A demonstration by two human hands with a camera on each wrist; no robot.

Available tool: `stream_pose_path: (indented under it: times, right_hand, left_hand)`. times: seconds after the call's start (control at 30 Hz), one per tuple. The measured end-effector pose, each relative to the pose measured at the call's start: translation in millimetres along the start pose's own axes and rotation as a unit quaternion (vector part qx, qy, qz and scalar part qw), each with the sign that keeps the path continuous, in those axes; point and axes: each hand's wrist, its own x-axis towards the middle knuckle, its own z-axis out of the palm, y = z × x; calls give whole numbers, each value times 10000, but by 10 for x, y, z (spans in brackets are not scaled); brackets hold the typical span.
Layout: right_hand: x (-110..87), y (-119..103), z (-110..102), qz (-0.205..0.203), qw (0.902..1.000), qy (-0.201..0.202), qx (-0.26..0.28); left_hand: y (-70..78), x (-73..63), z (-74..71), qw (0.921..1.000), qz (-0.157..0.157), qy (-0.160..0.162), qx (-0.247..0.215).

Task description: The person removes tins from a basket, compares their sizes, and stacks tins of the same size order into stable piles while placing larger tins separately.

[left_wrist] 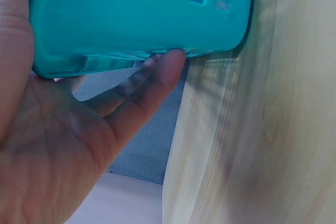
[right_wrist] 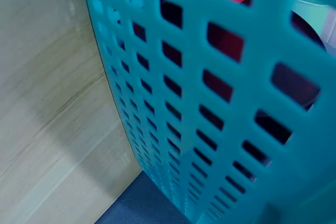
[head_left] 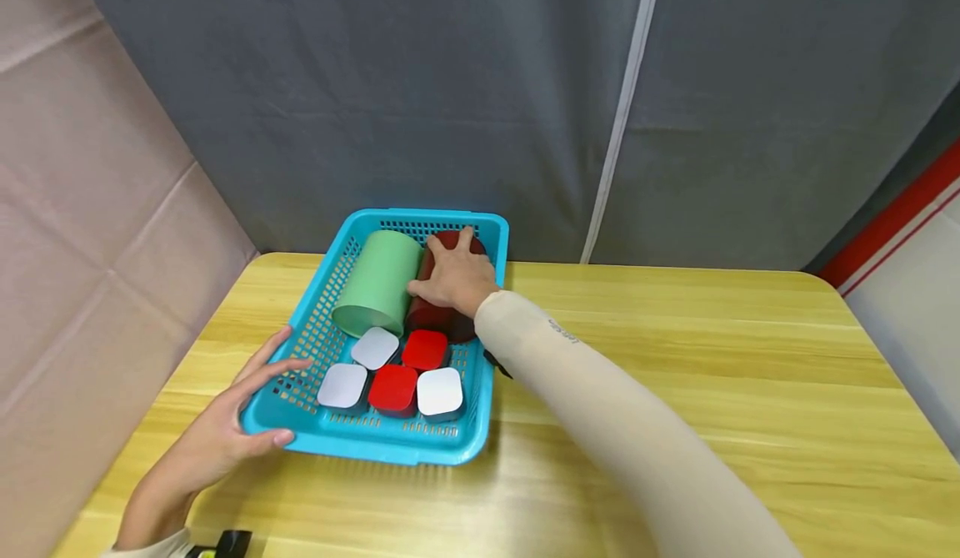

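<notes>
A blue plastic basket (head_left: 375,449) with slotted walls stands on the table. At its near left corner, my left hand (head_left: 225,424) grips the rim, thumb in front and fingers along the left side. Inside, a light green cylinder (head_left: 381,279) lies to the left of a dark red cylinder (head_left: 431,312). My right hand (head_left: 459,274) rests over the dark red cylinder with its fingers spread. In the near half of the basket sit rounded square pieces: two red ones (head_left: 393,389) and three white-topped ones (head_left: 440,391).
The wooden table (head_left: 675,391) extends to the right of the basket. A grey curtain (head_left: 450,108) hangs behind the back edge, and a pale pink cloth wall (head_left: 97,249) stands on the left. A red and white panel (head_left: 892,224) borders the right side.
</notes>
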Motion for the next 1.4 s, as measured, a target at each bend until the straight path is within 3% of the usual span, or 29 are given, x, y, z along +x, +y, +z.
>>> stream_pose_path:
  times: [0.43, 0.7, 1.4]
  right_hand:
    - [-34, -13, -76, -110, 9996, 265, -70]
    - [-113, -28, -185, -218, 9989, 282, 308]
    - [-219, -9, -440, -249, 9957, 349, 825]
  left_hand:
    - [-4, 27, -10, 9999, 75, -7, 75]
    - [-20, 30, -21, 9996, 105, -41, -255]
    - [-25, 40, -30, 9999, 99, -47, -52]
